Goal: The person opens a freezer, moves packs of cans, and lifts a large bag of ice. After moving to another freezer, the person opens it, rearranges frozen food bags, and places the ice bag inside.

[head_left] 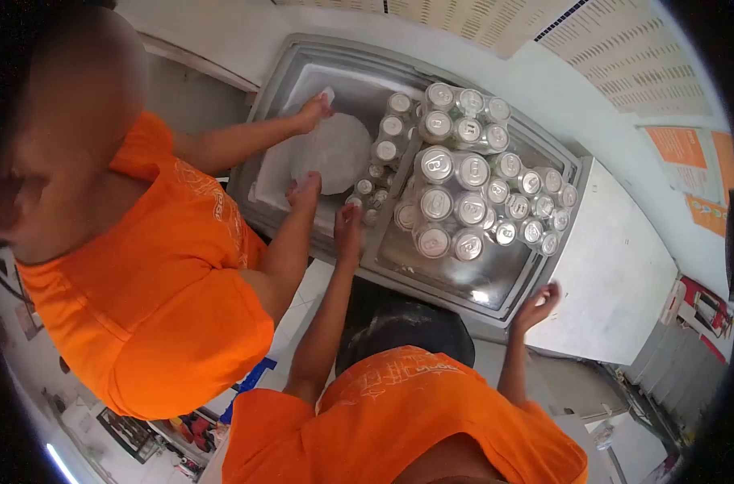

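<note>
Head view | left hand (348, 230) flat on chest freezer (464, 282) rim | right hand (536, 306) open | cans (464, 173) (labels unreadable)

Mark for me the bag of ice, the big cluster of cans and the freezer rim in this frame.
bag of ice (334, 149), head view, middle of the white bag's upper face.
cluster of cans (472, 171), head view, top of a can near the middle.
freezer rim (464, 308), head view, bare front edge.

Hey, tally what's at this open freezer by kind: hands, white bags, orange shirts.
Hands: 4 (left hand, right hand, co-worker's hands)
White bag: 1
Orange shirts: 2
Total: 7
</note>
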Motion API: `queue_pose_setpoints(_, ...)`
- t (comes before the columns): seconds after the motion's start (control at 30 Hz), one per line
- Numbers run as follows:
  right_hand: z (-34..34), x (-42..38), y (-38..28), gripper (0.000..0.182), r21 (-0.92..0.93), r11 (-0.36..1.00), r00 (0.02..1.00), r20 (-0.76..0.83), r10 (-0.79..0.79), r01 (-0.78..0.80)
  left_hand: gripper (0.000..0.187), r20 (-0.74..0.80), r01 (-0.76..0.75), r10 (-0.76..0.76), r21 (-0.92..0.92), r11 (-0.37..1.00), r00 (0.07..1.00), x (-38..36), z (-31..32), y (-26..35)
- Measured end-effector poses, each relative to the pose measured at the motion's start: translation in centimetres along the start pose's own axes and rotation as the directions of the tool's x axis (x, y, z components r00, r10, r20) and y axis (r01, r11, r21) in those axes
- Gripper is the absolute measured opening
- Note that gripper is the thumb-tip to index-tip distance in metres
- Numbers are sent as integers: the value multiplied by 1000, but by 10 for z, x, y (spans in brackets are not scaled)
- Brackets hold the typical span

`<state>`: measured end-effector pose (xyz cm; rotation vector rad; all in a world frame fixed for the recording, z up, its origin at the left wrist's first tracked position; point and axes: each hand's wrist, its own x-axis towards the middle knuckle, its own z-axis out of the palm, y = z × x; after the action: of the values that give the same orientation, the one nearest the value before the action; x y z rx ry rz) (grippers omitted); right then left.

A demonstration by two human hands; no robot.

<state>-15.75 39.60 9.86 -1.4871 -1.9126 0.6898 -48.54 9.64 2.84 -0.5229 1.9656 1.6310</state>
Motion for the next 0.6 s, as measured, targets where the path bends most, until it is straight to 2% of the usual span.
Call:
queue_pose_setpoints(0.03,1,-28,-6,27,-42,979,970,149,-191,199,40,4,8,-8,13,1000,1000,-4,-2,4)
queue_pose_setpoints(0.07,-1,-60,-50,19,-52,973,924,330,-195,224,42,55,21,-16,-85,996,998,-11,-6,8)
queue_pose_setpoints(0.1,10,-88,-64,18,433,866,800,411,-437,250,44,108,40,-21,-182,982,994,-17,-9,12)
queue_pose_setpoints(0.13,17,-106,-100,20,407,889,665,607,-435,210,44,113,44,-24,-175,984,993,-24,-12,18)
queue_pose_setpoints(0.17,32,-121,-126,20,238,966,434,885,-170,-106,49,137,119,-90,-226,967,986,-30,-12,25)
queue_pose_setpoints(0.2,59,-123,-166,30,354,865,306,918,-250,-354,55,162,196,-155,-278,940,975,-33,-12,27)
queue_pose_setpoints(0.23,91,-139,-177,45,342,709,234,940,-250,-617,55,161,204,-163,-277,939,973,-30,-15,20)
queue_pose_setpoints(0.27,119,-139,-197,56,360,736,168,931,-325,-573,61,162,197,-152,-315,928,975,-23,-19,9)
queue_pose_setpoints(0.33,194,-158,-214,64,346,674,202,937,-285,-653,68,155,187,-139,-353,917,978,-10,-23,5)
queue_pose_setpoints(0.4,242,-155,-239,67,384,633,289,923,-254,-672,79,70,229,-220,-429,874,973,2,-27,10)
queue_pose_setpoints(0.43,263,-159,-238,67,378,629,285,926,-248,-679,79,66,233,-226,-423,876,972,3,-28,14)
queue_pose_setpoints(0.47,288,-166,-230,69,332,611,313,939,-142,-719,80,29,233,-246,-442,866,969,3,-26,21)
queue_pose_setpoints(0.5,300,-169,-234,70,289,587,333,942,-35,-756,81,-6,231,-263,-462,856,965,8,-27,22)
queue_pose_setpoints(0.6,313,-180,-229,74,254,584,309,951,-6,-771,80,-15,246,-291,-497,832,957,18,-29,21)
